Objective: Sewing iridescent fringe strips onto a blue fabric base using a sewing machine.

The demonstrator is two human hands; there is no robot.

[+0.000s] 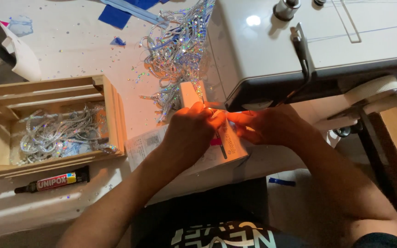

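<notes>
small white box [192,94] pinched between both hands [226,126]

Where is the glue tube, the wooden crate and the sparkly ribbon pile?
glue tube [53,180], head view, middle of its body.
wooden crate [111,112], head view, right side wall.
sparkly ribbon pile [178,50], head view, middle of the tangle.

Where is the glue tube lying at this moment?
In the head view the glue tube lies flat at the lower left of the table, just in front of the wooden crate of silver trim and left of the left hand.
</notes>
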